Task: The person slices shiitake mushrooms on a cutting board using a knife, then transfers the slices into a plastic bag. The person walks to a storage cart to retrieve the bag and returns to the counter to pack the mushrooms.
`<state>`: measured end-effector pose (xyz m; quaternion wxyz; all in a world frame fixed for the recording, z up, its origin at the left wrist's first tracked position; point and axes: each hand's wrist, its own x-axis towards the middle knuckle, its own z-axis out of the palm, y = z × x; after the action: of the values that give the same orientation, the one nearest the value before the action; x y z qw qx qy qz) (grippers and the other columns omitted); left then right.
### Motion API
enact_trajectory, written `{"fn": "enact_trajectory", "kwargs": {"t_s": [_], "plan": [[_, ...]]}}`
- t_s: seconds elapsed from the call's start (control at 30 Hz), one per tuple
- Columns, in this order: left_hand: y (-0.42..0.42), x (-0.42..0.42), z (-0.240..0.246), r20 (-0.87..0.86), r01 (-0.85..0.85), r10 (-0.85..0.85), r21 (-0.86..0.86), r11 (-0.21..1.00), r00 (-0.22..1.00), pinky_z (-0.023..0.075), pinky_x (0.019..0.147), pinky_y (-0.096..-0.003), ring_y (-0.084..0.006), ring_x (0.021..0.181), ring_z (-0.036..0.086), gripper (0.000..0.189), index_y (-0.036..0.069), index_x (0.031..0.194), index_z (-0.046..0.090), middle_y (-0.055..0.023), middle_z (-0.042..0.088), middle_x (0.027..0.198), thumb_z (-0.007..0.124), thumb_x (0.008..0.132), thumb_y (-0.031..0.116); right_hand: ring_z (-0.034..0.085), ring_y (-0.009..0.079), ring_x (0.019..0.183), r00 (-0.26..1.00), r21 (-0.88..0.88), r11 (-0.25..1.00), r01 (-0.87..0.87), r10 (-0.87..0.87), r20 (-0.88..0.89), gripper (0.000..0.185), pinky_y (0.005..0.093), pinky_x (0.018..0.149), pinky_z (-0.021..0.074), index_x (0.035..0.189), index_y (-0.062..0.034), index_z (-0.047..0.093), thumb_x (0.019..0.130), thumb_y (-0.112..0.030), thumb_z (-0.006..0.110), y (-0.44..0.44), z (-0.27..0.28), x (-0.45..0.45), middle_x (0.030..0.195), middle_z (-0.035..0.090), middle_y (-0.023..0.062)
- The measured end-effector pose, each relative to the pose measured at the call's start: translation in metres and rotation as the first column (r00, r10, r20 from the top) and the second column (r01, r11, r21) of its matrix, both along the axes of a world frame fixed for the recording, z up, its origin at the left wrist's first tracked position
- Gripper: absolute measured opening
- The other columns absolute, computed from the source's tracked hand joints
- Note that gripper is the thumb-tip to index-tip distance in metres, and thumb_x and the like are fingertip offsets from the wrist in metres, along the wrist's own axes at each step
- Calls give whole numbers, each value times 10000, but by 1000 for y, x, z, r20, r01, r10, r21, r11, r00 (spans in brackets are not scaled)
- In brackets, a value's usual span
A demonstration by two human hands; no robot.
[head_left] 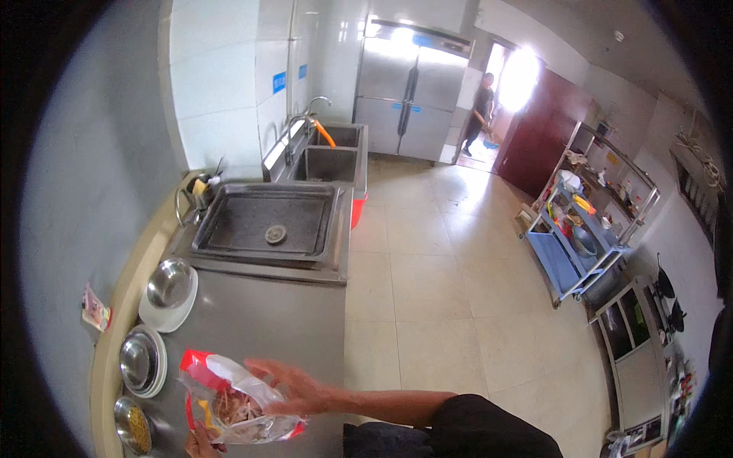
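A red, white and clear plastic food bag (235,401) is held over the stainless steel counter, its mouth gaping. Inside lies brown and whitish food (232,405) that I cannot name more closely. My left hand (201,442), partly cut off by the lower edge of the view, pinches the bag's near left corner. Slightly blurred, my right hand (295,388) reaches across to the bag's right side, with fingers spread and thumb apart. The white edge of the bag lies between that thumb and the fingers. Whether they touch it is unclear.
Along the wall stand a steel bowl of yellow grains (134,426), stacked bowls (140,360) and a steel bowl on a white dish (169,286). Beyond are a dark tray (263,220) and double sinks (335,163). A blue cart (572,240) stands right; a person (481,114) is at the doorway.
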<state>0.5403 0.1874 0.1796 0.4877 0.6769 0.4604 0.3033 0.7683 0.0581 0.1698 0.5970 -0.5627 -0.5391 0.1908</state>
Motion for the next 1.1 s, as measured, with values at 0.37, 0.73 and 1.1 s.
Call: {"fn": "enact_trajectory", "kwargs": {"t_s": [0.37, 0.73, 1.1], "plan": [[0, 26, -1, -239, 313, -238, 354, 882, 941, 456, 795, -274, -204, 906, 595, 368, -9, 1220, 494, -126, 615, 1059, 430, 930, 208, 555, 260, 938, 965, -374, 925, 67, -154, -210, 482, 366, 824, 443, 1102, 9, 494, 738, -236, 696, 17, -24, -63, 1021, 581, 147], [-90, 154, 52, 127, 283, -291, 71, 956, 948, 429, 509, -280, -120, 612, 540, 385, 34, 1198, 540, -81, 600, 759, 489, 901, 273, 517, 121, 740, 847, 14, 940, 341, -301, -438, 204, 288, 667, 446, 984, 12, 584, 855, -144, 558, -84, 12, 60, 830, 606, 31], [-180, 451, -32, 232, 707, -668, -220, 672, 707, 389, 438, -275, -117, 458, 471, 263, 20, 911, 567, -36, 511, 553, 513, 891, 277, 558, 237, 953, 739, -331, 687, 647, -672, 47, 317, 344, 801, 452, 1119, -50, 540, 850, -216, 569, -323, -8, 253, 1066, 579, 93]]}}
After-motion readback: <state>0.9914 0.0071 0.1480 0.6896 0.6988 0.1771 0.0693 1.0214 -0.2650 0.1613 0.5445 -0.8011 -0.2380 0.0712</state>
